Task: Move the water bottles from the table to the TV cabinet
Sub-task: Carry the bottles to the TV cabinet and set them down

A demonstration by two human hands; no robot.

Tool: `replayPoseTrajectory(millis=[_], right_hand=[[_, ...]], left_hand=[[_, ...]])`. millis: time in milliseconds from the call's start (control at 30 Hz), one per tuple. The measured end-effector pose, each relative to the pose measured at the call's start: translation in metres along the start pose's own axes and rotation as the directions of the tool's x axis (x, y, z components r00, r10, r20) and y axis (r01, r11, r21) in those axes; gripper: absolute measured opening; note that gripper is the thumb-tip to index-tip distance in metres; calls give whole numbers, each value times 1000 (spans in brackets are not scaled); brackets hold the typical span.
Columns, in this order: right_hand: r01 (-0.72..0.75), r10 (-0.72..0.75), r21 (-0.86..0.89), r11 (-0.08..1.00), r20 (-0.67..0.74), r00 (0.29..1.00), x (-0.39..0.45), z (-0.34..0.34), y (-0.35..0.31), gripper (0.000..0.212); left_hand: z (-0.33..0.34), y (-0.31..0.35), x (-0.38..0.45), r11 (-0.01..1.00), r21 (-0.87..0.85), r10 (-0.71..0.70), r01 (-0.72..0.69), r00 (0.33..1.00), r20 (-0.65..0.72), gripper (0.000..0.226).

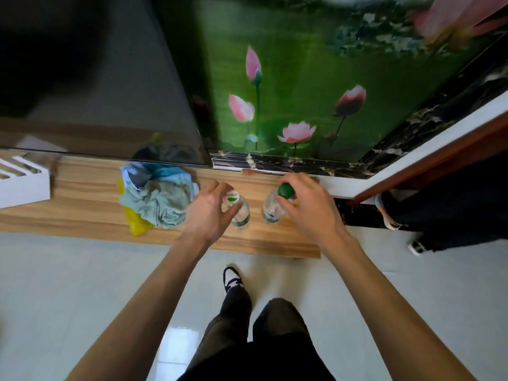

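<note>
Nearest, two dark-trousered legs (264,334) and one black-and-white shoe (231,279) on a pale tile floor (68,284). Two bare forearms reach forward, well apart. Left hand (210,213): fingers spread around the white-capped bottle (238,213), thumb side near its cap; cannot tell if it grips or only cups. Right hand (305,204): fingers closed on the neck of the green-capped bottle (276,204), just under the cap. Two bottles in all, both clear, both upright on the wooden TV cabinet (82,215), near each other, not touching, towards its right end. Left of them, one heap of crumpled cloth (158,202) over one yellow bag (136,222). Farther left, one white slatted box (22,182). Behind, one dark TV screen (110,92). Beyond, a green wall panel (302,78) with pink lotus flowers, four clearly seen. Far right, a second person's dark trouser leg and shoe (417,246).
</note>
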State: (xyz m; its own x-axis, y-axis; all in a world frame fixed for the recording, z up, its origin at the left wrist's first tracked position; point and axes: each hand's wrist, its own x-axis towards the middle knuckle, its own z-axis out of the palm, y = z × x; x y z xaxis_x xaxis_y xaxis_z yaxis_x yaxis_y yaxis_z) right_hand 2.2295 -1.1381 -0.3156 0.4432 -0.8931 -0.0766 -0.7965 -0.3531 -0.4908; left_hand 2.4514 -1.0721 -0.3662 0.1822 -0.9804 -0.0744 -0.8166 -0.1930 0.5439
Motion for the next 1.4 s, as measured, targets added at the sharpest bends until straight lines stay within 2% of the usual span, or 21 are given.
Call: replayPoseTrajectory(millis=[233, 533, 833, 1133, 1400], right_hand=[[5, -4, -44, 999, 21, 1000, 67, 56, 27, 22], [-54, 54, -12, 998, 11, 998, 131, 170, 104, 27], [-19, 19, -35, 999, 7, 1000, 191, 255, 156, 26], [53, -52, -16, 998, 55, 997, 218, 293, 152, 31], [127, -127, -1, 992, 100, 987, 221, 312, 142, 28]], left_hand=[[54, -43, 61, 1000, -11, -21, 21, 1000, 21, 37], [146, -121, 128, 995, 31, 91, -91, 995, -27, 33], [219, -162, 178, 988, 81, 137, -134, 990, -28, 35], [236, -182, 200, 993, 105, 54, -50, 998, -34, 35], [237, -187, 197, 989, 121, -79, 84, 996, -49, 34]])
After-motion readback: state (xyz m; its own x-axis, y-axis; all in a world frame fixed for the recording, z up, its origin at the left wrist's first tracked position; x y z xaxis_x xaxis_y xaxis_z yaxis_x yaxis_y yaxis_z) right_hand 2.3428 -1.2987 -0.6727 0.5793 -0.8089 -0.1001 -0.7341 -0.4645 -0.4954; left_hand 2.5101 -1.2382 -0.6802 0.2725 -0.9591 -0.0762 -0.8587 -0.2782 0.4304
